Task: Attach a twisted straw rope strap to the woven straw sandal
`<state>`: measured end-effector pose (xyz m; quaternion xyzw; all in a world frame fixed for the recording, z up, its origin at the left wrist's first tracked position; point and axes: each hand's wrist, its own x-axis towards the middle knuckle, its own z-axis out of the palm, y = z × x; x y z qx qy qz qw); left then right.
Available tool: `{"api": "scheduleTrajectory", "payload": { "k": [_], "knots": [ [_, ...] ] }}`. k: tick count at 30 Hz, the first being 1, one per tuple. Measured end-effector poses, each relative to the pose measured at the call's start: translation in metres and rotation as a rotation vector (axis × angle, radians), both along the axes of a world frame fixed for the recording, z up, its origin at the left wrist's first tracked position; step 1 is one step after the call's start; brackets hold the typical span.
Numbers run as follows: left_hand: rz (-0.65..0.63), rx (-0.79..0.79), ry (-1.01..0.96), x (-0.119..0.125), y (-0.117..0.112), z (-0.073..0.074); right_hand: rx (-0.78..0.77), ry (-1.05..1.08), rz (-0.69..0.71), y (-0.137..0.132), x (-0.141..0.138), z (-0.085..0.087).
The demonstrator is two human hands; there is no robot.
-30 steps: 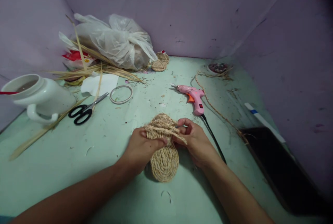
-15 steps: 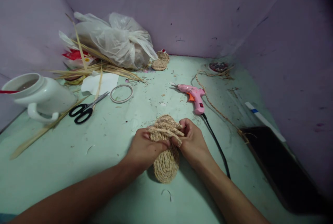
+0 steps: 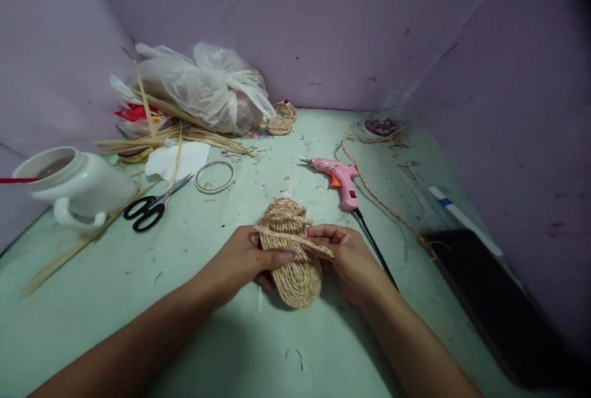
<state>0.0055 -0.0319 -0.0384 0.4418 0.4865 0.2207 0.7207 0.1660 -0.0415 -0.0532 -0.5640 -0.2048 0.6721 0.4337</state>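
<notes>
As the head view looks down, we log a pale green desk strewn with fibre scraps, walled in lilac on three sides. Entries run by size.

- Dark slab: flat along the desk's right edge.
- Plastic bag: crumpled, in the far left corner.
- White mug: at the left edge, handle toward us.
- Straw stalks: loose bundle fanned out in front of the bag.
- Left hand: curled closed on the left edge of the woven straw sandal, thumb laid over the top.
- Right hand: fingers drawn together, pinching the end of the strap against the sandal's right edge.
- Sandal: near the middle of the desk, between both hands, its heel toward us and resting on the surface, the strap crossing it side to side.
- Twine: trailing from the far right toward the slab.
- Glue gun: pink, lying on its side just beyond the right hand, black cord running past that wrist.
- Scissors: black-handled, between mug and sandal.
- Tape ring: flat, just right of the scissors' tips.
- Smaller woven piece: beside the bag at the back.
</notes>
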Motion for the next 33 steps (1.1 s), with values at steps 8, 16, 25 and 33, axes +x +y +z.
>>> {"api": "scheduleTrajectory", "payload": {
  "k": [8,16,25,33],
  "knots": [
    [0.008,0.657,1.003,-0.073,0.038,0.048,0.002,-0.032,-0.012,0.003,0.005,-0.004],
    [-0.270,1.762,0.893,0.006,-0.018,0.023,0.037,-0.015,-0.020,0.002,0.001,-0.006],
    [-0.251,1.490,0.579,-0.023,-0.003,0.034,-0.007,-0.050,0.000,0.002,0.003,-0.005],
    [-0.088,0.781,1.637,-0.114,0.041,0.042,-0.034,-0.095,0.025,0.003,0.002,-0.007]
  ]
}}
